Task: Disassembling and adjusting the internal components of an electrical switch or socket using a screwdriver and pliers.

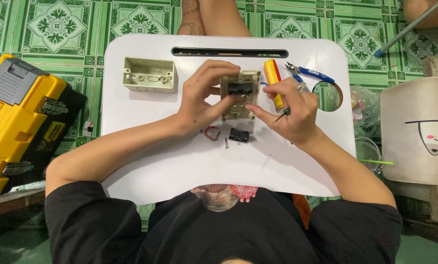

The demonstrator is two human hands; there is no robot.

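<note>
1. the left hand (199, 95) is clamped on the left edge of a beige switch plate (239, 95), held back-side up just above the tray.
2. the right hand (290, 110) pinches the plate's lower right corner with its fingertips and is also closed round a yellow screwdriver (273, 80), whose handle sticks up behind the fingers. the 2 hands are close together, meeting on the plate.
3. 1 black module (240, 89) sits in the plate's frame; the slot below it looks empty, so the plate seems only part filled.
4. just below the hands, loose on the white tray (180, 161): a second black module (238, 135), a screw (226, 143) and a short red wire (210, 132). by the look of it these are not yet fitted.
5. left of the left hand, well apart, a beige box (149, 74) lies open and empty, nothing mounted on it.
6. beyond the right hand, blue cutters (309, 74) lie unused.
7. far left, on the floor, a yellow toolbox (21, 117).
</note>
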